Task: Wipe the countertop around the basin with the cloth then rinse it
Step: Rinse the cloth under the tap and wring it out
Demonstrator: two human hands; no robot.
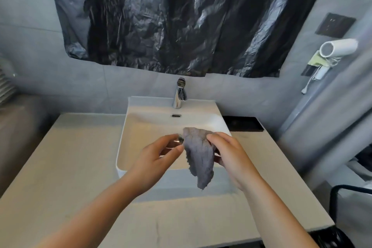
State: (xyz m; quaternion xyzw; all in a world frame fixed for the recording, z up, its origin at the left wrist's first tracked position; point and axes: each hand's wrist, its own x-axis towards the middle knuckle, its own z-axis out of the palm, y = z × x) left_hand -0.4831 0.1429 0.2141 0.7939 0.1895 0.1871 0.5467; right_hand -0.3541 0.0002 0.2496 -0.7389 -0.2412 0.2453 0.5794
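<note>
A grey tiled wall [30,66] backs the scene, and a crinkled black plastic sheet [171,16] hangs across most of its upper part. Below it a pale stone desk [70,167] carries a white rectangular basin [128,126], with a chrome faucet [178,94] standing upright on the basin's back ledge and a small overflow slot [176,115] just beneath it. To the right of the basin, against the wall, a flat black tray [241,124] lies on the desk. On the right-hand wall a white hair dryer [338,47] sits in a holder, below a dark socket panel [335,25]. The grey cloth [199,155] is held up in the air over the front right part of the basin, its upper end bunched and its lower end hanging loose down past the basin's front rim, apart from the desk. The right hand [231,157] has it: the grip is closed, fingers curled over the top of the cloth and the thumb underneath. The left hand [157,159] hovers just beside the cloth's left edge, its grip loosely open, fingers gently curved with a gap between thumb and forefinger; the thumb tip is at the cloth's edge, though whether it touches cannot be told. Through that gap a glint of the chrome drain [179,139] shows in the bottom of the basin. Both bare forearms reach in from the lower edge of the view.
</note>
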